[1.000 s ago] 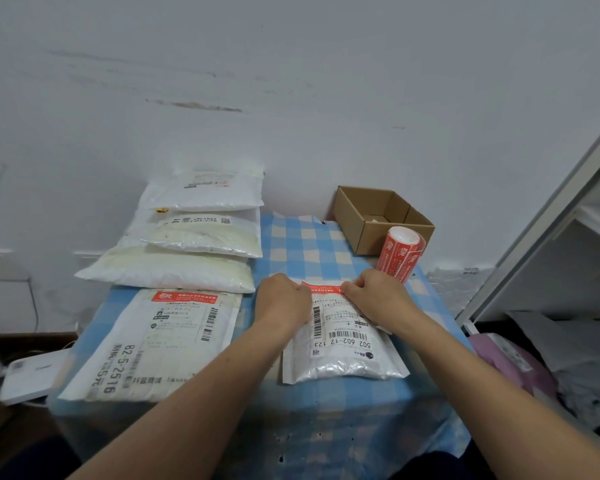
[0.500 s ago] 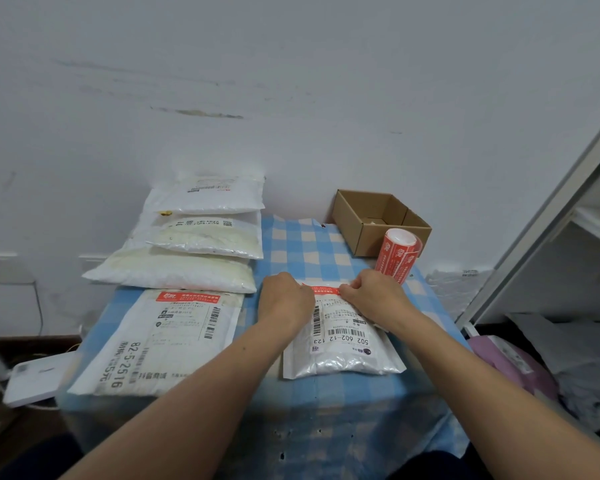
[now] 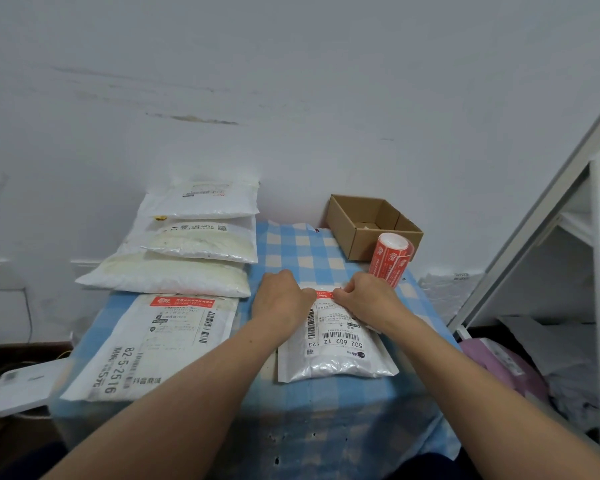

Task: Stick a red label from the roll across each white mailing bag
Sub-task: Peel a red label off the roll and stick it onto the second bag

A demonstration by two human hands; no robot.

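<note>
Pinched the red label [image 3: 324, 293] by its right end with the right hand [image 3: 365, 299] at frame centre, stretched flat across the far edge of the white mailing bag [image 3: 338, 355], likely to avoid creases. Pressed its left end under the curled left hand [image 3: 280, 300]; could not tell the grip. Stood the roll [image 3: 392, 258] just upper right, within reach.
</note>
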